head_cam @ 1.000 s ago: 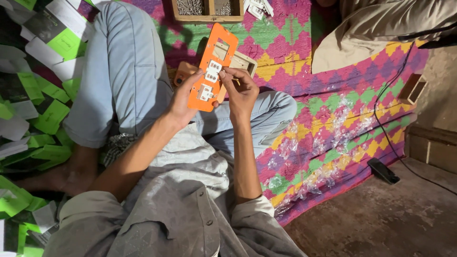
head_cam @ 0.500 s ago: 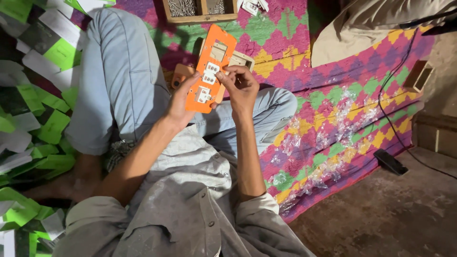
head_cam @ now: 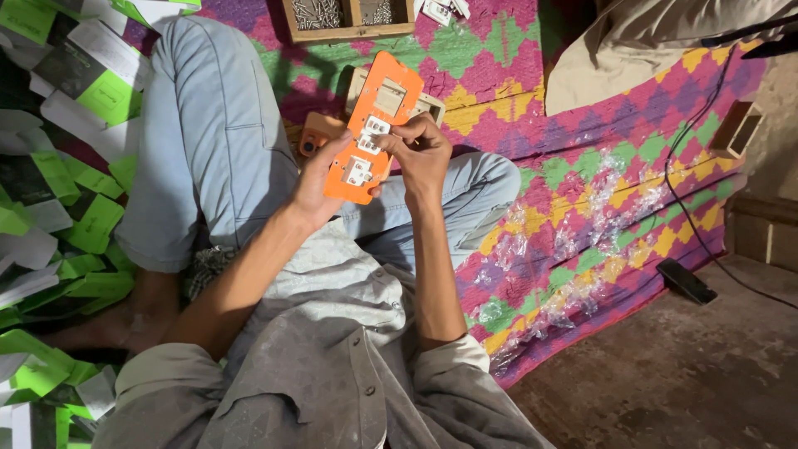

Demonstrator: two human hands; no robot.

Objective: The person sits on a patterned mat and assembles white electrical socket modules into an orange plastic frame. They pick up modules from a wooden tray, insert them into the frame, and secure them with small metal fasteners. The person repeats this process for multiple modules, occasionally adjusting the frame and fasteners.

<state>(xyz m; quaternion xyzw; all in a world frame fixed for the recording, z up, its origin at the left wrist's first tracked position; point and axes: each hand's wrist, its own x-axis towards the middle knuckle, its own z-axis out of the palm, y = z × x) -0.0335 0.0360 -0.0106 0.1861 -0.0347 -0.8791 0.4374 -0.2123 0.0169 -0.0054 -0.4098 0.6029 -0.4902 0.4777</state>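
Observation:
An orange plastic switch plate [head_cam: 384, 108] with several white switch modules is held above my lap. My left hand [head_cam: 314, 179] grips its lower left edge. My right hand [head_cam: 422, 150] holds its right side, fingers pressing on a white module [head_cam: 372, 127] near the middle. Both hands hover over my bent knees in light blue jeans [head_cam: 208, 125].
A second orange part [head_cam: 316, 133] and a beige plate [head_cam: 428, 104] lie on the colourful zigzag mat [head_cam: 598, 166]. A wooden tray of screws [head_cam: 345, 17] sits at the top. Green and white cartons [head_cam: 58, 125] pile at left. A black phone [head_cam: 686, 281] and cable lie right.
The plate and both hands have stayed almost in place; my right fingers have shifted slightly on the white module.

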